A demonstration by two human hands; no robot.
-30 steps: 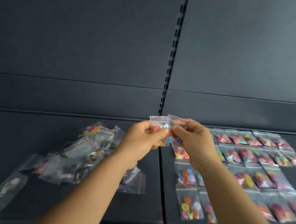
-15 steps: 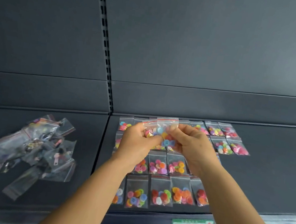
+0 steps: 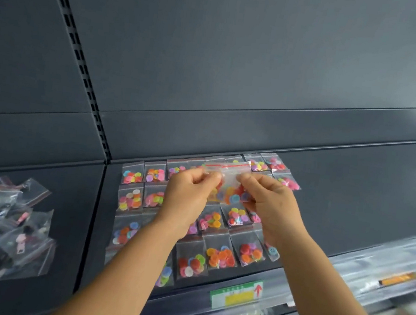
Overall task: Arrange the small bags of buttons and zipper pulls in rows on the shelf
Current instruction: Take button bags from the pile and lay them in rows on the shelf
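Clear small bags of coloured buttons [image 3: 228,184] with red zip strips hang between my two hands above the dark shelf [image 3: 339,217]. My left hand [image 3: 187,197] pinches their left side and my right hand [image 3: 270,205] pinches the right side. Under the hands, several rows of button bags [image 3: 220,256] lie flat on the shelf, some hidden by my wrists. On the neighbouring shelf to the left lies a loose heap of bags with zipper pulls [image 3: 0,222].
A slotted upright [image 3: 80,72] divides the two dark back panels. A green and yellow price label [image 3: 236,293] sits on the shelf's front rail. A lower shelf with clear packets [image 3: 383,281] shows at the right.
The view has swung further right, so the heap now sits at the far left. My hands stay together on the button bags over the rows.
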